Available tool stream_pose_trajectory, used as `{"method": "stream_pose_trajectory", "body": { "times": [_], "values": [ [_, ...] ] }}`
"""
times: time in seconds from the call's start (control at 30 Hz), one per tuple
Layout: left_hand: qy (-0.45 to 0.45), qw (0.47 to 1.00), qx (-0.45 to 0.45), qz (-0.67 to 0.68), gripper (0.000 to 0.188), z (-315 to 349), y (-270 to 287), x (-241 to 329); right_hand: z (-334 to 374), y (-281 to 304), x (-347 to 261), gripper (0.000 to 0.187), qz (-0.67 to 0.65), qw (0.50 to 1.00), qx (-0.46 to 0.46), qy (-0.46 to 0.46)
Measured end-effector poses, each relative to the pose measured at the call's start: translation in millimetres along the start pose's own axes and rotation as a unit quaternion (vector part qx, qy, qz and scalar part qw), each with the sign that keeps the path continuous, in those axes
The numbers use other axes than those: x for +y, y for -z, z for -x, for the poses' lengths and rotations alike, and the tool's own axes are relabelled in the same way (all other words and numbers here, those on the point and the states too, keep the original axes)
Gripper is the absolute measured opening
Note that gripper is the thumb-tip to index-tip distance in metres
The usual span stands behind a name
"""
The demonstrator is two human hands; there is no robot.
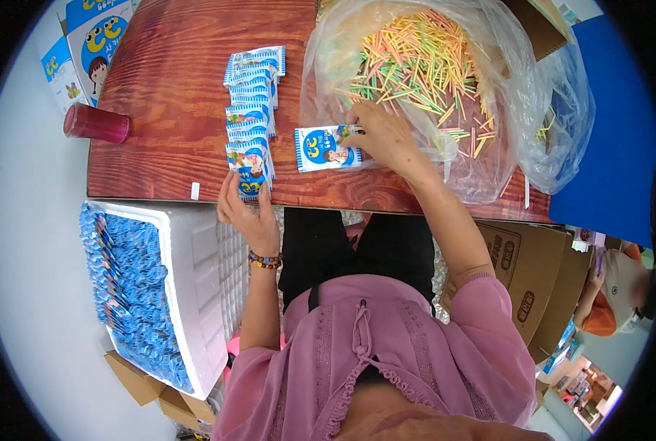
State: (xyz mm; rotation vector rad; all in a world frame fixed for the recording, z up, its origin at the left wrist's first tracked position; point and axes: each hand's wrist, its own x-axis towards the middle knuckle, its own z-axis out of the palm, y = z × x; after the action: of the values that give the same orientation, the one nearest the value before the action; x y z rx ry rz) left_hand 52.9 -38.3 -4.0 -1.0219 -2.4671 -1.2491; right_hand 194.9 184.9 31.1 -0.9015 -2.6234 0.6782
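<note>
The left hand [248, 213], thumb and fingers spread, straddles the packet row's [248, 117] near end; the right hand [387, 140] bends over one packet [321, 150], grip unclear.

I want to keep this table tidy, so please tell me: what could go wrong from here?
The row of packets ends near the table's front edge, at the left hand; a nudge might drop some. The plastic bag lies open, so a tug could scatter the sticks. The red cup is by the table's left edge and might get knocked off.
</note>
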Motion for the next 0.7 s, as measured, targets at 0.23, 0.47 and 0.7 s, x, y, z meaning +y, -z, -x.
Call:
{"method": "stream_pose_trajectory", "body": {
  "times": [0.23, 0.47, 0.7],
  "values": [
    [-0.01, 1.0, 0.023, 0.015, 0.043, -1, 3, 7, -3, 4, 9, 0.011, -0.065, 0.995, 0.059, 0.051],
    [-0.125, 0.985, -0.102, 0.056, 0.038, -45, -28, 73, -4, -1, 24, 0.01, -0.114, 0.969, 0.137, 0.169],
    [-0.123, 0.982, -0.137, 0.049, 0.024, -56, -53, 66, -4, 2, 9, 0.01, -0.209, 0.966, 0.117, 0.096]
  ]
}}
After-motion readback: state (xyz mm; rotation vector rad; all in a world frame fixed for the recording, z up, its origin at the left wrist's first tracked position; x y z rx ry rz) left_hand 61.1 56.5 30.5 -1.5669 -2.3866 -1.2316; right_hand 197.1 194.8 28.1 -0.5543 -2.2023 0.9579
